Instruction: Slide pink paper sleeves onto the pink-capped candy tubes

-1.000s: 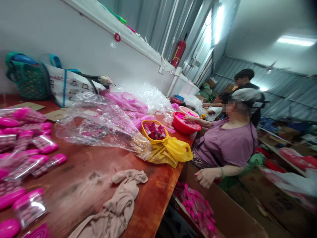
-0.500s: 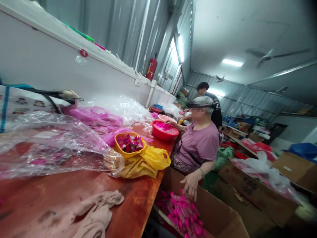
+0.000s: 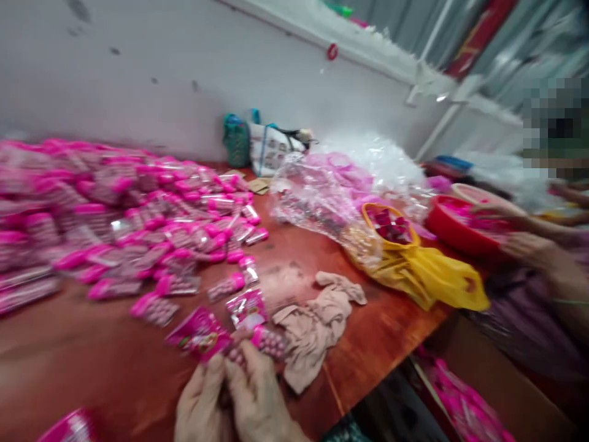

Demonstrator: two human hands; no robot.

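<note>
Both my hands are close together over the near edge of the red-brown table, blurred by motion. My left hand is closed, with its fingertips at the lower edge of a shiny pink packet. My right hand pinches what looks like a small clear bottle of pink beads, partly hidden by the fingers. Just beyond my right fingers is a bead bottle with a pink cap. Another pink packet lies behind. A large heap of pink-capped bead bottles covers the table's left.
A crumpled beige cloth lies right of my hands. Beyond are a yellow basket of packets, a yellow bag, clear plastic and a red basin. At right, a co-worker's arms reach over the basin. A box stands below.
The view has swung left and down, bringing the bottle heap and both my hands into sight. The co-worker's lower hand has moved from the box up to the red basin.
</note>
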